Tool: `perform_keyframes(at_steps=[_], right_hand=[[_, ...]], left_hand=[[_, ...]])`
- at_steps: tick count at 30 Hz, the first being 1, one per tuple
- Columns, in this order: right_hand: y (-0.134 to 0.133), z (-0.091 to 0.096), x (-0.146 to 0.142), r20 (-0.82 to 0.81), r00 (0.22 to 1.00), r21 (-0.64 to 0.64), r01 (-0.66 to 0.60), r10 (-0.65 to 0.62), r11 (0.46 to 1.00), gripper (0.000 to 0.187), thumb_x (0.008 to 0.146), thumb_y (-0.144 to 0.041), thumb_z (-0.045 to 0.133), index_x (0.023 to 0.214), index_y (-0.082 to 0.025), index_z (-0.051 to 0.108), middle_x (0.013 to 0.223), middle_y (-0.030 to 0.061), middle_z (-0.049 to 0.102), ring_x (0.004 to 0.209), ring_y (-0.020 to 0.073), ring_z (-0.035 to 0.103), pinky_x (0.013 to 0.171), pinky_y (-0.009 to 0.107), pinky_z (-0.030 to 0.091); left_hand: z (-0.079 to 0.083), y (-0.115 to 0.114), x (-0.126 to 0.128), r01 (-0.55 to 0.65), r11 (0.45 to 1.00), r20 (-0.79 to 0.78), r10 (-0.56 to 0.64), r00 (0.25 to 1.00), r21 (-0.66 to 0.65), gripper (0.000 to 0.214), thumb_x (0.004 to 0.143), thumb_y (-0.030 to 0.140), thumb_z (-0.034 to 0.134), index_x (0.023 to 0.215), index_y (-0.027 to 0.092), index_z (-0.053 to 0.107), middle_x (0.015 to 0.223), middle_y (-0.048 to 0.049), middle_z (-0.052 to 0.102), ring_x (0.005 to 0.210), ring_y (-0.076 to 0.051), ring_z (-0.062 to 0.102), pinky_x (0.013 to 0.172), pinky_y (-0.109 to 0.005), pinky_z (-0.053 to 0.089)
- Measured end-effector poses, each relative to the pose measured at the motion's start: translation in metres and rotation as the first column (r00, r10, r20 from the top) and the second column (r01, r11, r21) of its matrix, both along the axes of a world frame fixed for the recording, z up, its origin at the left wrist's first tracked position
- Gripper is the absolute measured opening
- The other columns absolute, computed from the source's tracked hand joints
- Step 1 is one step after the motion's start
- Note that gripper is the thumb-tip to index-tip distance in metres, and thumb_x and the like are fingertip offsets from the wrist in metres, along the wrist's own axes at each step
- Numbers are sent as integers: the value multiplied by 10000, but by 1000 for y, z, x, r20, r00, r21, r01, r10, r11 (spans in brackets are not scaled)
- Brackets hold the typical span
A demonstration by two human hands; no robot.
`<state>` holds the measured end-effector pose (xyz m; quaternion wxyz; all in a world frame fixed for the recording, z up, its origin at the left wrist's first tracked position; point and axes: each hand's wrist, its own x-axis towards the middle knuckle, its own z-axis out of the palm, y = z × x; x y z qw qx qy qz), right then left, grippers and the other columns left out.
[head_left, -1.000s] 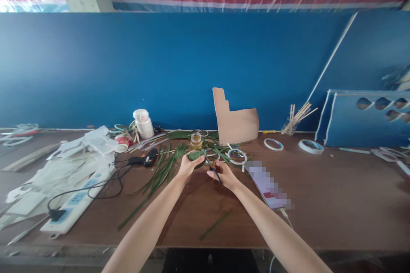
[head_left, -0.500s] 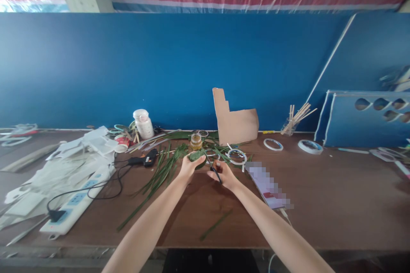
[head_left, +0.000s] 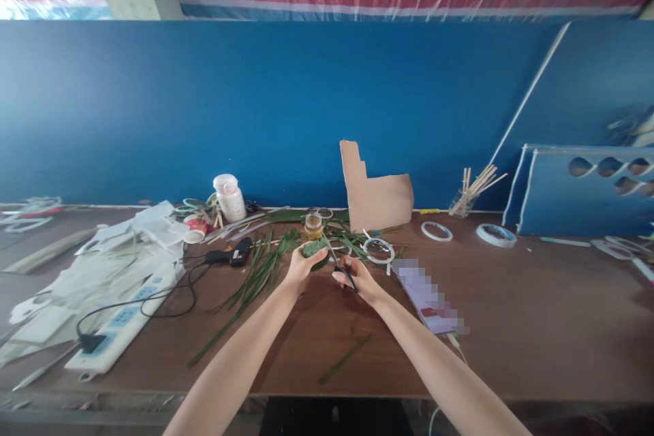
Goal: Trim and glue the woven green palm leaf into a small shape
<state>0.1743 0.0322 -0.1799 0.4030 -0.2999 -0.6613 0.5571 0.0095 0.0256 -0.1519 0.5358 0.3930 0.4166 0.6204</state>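
My left hand is closed around a round green leaf-covered piece, held just above the brown table. My right hand grips a pair of dark scissors whose blades point up and left at the edge of that green piece. Long green leaf strips lie on the table to the left of my hands. A small jar of amber liquid stands just behind the green piece.
A black glue gun with its cable, a white power strip and a heap of white scraps lie at the left. White tape rings, a cardboard piece, a white bottle and a phone are nearby. A blue board stands behind.
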Motion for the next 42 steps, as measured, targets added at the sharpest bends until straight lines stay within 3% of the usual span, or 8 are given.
perform_keyframes(at_steps=[5, 10, 23, 42], right_hand=[[1, 0, 0, 65, 997, 68, 36, -41, 997, 374, 684, -403, 666, 633, -196, 358, 572, -63, 369, 527, 84, 376, 517, 225, 300], [1, 2, 0, 137, 984, 157, 95, -117, 983, 402, 635, -362, 702, 597, -194, 339, 575, -69, 306, 545, 77, 287, 511, 220, 252], [0, 4, 2, 280, 939, 271, 124, -202, 954, 387, 640, -326, 677, 588, -196, 316, 568, -68, 296, 555, 82, 270, 515, 221, 227], [0, 6, 4, 191, 976, 165, 71, -102, 984, 393, 629, -330, 699, 601, -193, 332, 570, -76, 307, 539, 71, 275, 513, 219, 238]], left_hand=[[10, -6, 3, -10, 1000, -4, 10, 1000, -11, 371, 487, 322, 835, 738, 110, 661, 668, -24, 676, 588, -123, 593, 596, -229, 442], [5, -4, 3, -29, 1000, 34, 29, 999, 0, 371, 489, 315, 836, 744, 113, 658, 673, -15, 670, 590, -109, 587, 603, -217, 444], [2, -2, 0, -52, 998, 27, 53, 998, -26, 398, 476, 315, 838, 777, 114, 673, 705, -36, 692, 621, -137, 616, 632, -241, 467], [2, -2, -1, -42, 999, 15, 42, 999, 3, 353, 489, 317, 834, 731, 119, 671, 663, -17, 672, 578, -112, 582, 591, -223, 444]])
